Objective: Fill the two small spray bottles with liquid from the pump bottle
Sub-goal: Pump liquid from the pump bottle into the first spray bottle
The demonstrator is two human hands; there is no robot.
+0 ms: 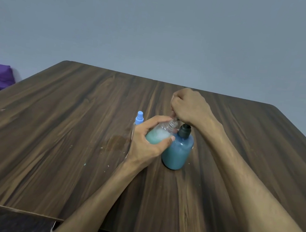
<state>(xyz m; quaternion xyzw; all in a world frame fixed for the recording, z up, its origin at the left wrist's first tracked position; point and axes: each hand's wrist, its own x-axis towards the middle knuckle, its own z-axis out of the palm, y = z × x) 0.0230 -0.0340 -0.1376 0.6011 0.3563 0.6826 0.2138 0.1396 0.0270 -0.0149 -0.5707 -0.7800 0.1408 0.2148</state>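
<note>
Filling at the pump

The left hand is gripping a tilted open spray bottle beside the pump bottle; the right hand is curling over its pump, just above.

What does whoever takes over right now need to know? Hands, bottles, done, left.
Left hand grips an uncapped small spray bottle, tilted, neck toward the pump bottle; it holds teal liquid and foam.
Right hand is curled over the pump bottle's spout, apparently gripping the pump head, which is hidden under it.
Second small spray bottle, blue sprayer on, stands on the table behind the left hand; its fill level is hidden.
Done: held bottle partly filled.
Left: finish filling it, refit its sprayer (not in view), check the second.
</note>
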